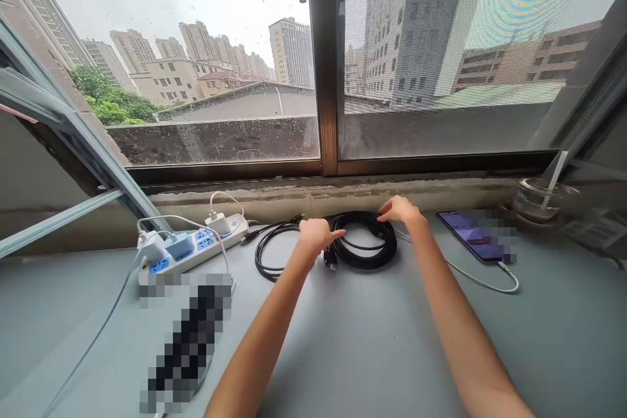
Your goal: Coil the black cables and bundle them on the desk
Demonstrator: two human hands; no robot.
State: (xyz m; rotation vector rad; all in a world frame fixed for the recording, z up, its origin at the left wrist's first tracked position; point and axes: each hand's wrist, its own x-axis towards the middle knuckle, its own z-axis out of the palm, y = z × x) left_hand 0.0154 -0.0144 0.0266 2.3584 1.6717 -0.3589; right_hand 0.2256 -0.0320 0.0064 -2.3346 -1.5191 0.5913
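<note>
While both forearms are reaching forward over the desk [353, 346], the left hand [317, 234] is hovering at the left edge of a thick black cable coil [367, 262], between it and a thinner looped black cable [259, 260]. Its thumb is pointing toward the thick coil and is standing apart from the fingers, which are partly hiding behind the hand; it is gripping nothing that shows. The right hand [400, 210] is arching loosely over the upper right rim of the same coil, fingers and thumb curving without closing, and I cannot tell whether the fingertips are touching it.

The thick coil is lying flat near the window ledge [274, 201], and a black connector [330, 261] is sitting at its left side, just beside the left hand. To the left, a white power strip [204, 240] with blue socket faces is lying aslant and carrying several plugged-in adapters [179, 245]. Nearer the front, a dark, pixelated object [193, 339] is lying on the desk.

To the right of the right forearm, a phone [473, 235] is lying screen up with a white cord [514, 286] running from its end. Farther right, a glass jar [531, 206] is holding a leaning straw [556, 176].
</note>
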